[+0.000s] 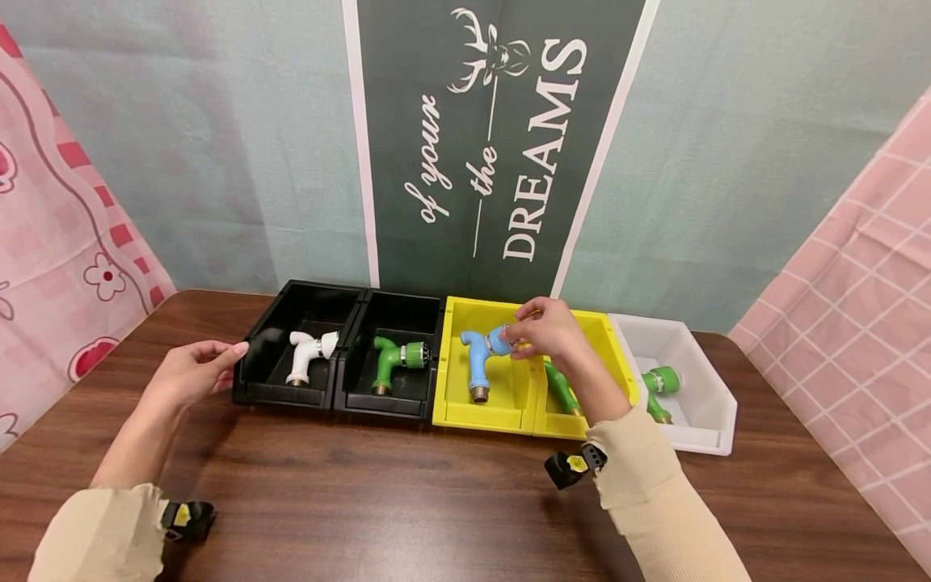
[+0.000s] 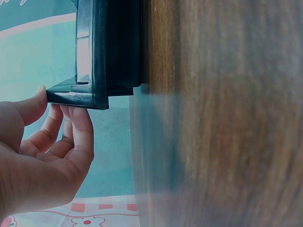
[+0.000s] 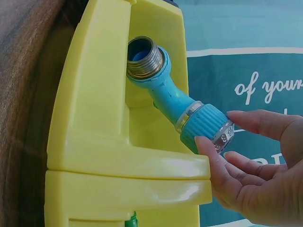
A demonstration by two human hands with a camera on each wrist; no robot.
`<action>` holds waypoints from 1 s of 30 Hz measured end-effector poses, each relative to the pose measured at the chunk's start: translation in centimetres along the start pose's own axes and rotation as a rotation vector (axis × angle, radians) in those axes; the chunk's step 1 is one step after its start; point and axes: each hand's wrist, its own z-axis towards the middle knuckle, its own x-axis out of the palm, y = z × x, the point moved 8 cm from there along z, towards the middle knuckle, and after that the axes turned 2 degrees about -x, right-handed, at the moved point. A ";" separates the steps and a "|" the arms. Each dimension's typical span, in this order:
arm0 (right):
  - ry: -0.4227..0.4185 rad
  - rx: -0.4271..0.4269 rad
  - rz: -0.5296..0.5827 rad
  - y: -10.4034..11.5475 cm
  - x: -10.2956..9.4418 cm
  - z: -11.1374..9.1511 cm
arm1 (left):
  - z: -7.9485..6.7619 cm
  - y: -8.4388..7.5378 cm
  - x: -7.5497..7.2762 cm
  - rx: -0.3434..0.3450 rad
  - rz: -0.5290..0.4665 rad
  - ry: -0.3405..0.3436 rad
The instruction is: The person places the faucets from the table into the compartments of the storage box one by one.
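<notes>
My left hand point(image 1: 191, 373) pinches the outer side rim of the leftmost black bin point(image 1: 250, 395), thumb on one face and fingertips on the other in the left wrist view. In that bin lies a white tap point(image 1: 304, 356). My right hand point(image 1: 550, 330) holds a light-blue tap point(image 1: 477, 360) by its ribbed knob point(image 3: 204, 124), with thumb and fingertips around the knob's end. The tap is tilted over the left yellow bin point(image 1: 449, 411), its threaded metal inlet point(image 3: 146, 60) toward the bin's front. Part of the right yellow bin is hidden behind my right hand and wrist.
A green tap point(image 1: 393, 357) lies in the second black bin point(image 1: 381, 404). Another green tap point(image 1: 560, 388) is in the right yellow bin point(image 1: 602, 327), and one more green tap point(image 1: 660, 380) in the white bin point(image 1: 711, 396). The bins stand in a row on a wooden table point(image 1: 364, 493) before a printed curtain.
</notes>
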 end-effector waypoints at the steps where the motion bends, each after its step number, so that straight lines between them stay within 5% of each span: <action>1: -0.004 0.001 -0.009 0.0 0.0 0.0 | 0.0 0.0 0.0 0.001 0.001 -0.001; 30: -0.005 0.006 -0.145 0.2 1.7 0.6 | 0.0 0.1 0.0 -0.025 -0.024 0.000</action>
